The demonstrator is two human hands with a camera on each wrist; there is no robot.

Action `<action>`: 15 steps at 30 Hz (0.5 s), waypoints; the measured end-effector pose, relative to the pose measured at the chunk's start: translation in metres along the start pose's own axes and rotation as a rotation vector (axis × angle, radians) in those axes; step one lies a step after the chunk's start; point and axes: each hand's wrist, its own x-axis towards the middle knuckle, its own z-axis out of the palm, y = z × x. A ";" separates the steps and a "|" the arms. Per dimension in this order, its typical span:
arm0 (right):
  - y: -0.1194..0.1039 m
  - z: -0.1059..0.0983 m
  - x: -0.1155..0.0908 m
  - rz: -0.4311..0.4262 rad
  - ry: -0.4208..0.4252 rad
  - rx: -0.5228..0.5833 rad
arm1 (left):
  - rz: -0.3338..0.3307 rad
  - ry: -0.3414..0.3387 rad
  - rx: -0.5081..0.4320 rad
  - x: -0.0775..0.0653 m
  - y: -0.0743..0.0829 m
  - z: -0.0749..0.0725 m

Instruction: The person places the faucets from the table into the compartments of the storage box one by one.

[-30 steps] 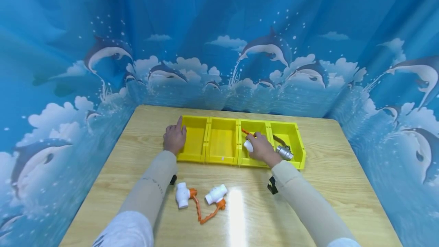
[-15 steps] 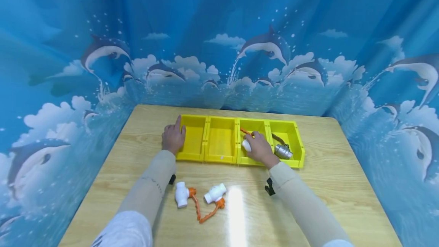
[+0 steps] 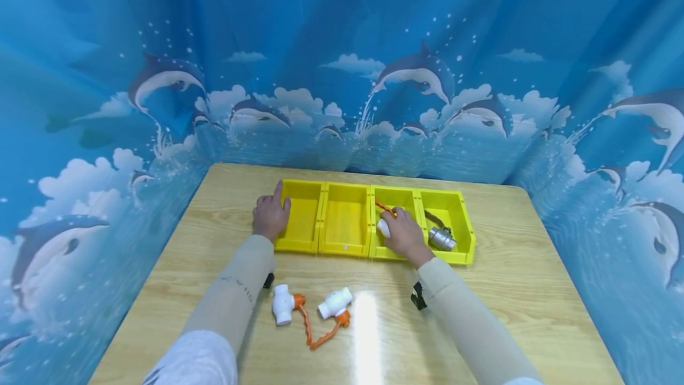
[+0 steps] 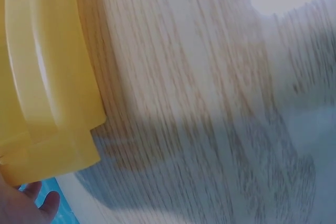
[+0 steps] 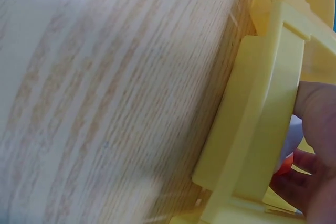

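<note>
In the head view my left hand (image 3: pixel 271 217) rests against the left end of the yellow row of bins (image 3: pixel 295 249), its index finger straight along the rim. The left wrist view shows only part of this hand (image 4: pixel 26 205) beside the bin's corner. My right hand (image 3: pixel 404 232) reaches into the third bin from the left and holds a white ball valve (image 3: pixel 383 228) with an orange lever. Fingers hide much of this valve. From the right wrist, the hand (image 5: pixel 317 145) grips it behind the bin's front wall, where some orange (image 5: pixel 285 164) shows.
A metal ball valve (image 3: pixel 442 239) with a dark lever lies in the rightmost bin. Two white ball valves with orange levers, one on the left (image 3: pixel 283 304) and one on the right (image 3: pixel 335 303), lie on the wooden table (image 3: pixel 513 290). A blue dolphin curtain (image 3: pixel 320 46) hangs behind.
The right hand stays in the third bin with the ball valve, shifting only slightly. The left hand keeps its place at the bin's edge.
</note>
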 end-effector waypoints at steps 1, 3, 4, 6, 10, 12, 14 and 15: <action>0.000 0.000 0.000 0.000 -0.001 0.001 | 0.001 0.002 0.000 0.000 0.000 0.000; -0.001 0.001 0.000 -0.001 -0.006 -0.002 | 0.003 0.005 0.001 0.001 0.000 0.000; -0.001 0.001 0.000 -0.002 -0.009 -0.005 | 0.004 0.006 0.000 0.001 -0.001 0.000; -0.001 0.002 0.000 -0.002 -0.016 -0.004 | 0.005 0.008 -0.003 0.000 -0.001 0.000; -0.001 0.003 0.000 -0.002 -0.022 0.006 | 0.004 0.008 -0.004 0.000 -0.001 0.000; 0.000 0.004 0.002 0.000 -0.026 0.018 | 0.004 0.008 -0.007 -0.001 0.000 0.000; 0.001 0.005 0.002 0.007 -0.031 0.032 | 0.006 0.013 -0.013 -0.001 0.000 0.000; 0.002 0.006 0.003 0.012 -0.033 0.039 | 0.008 0.015 -0.021 -0.001 0.000 0.000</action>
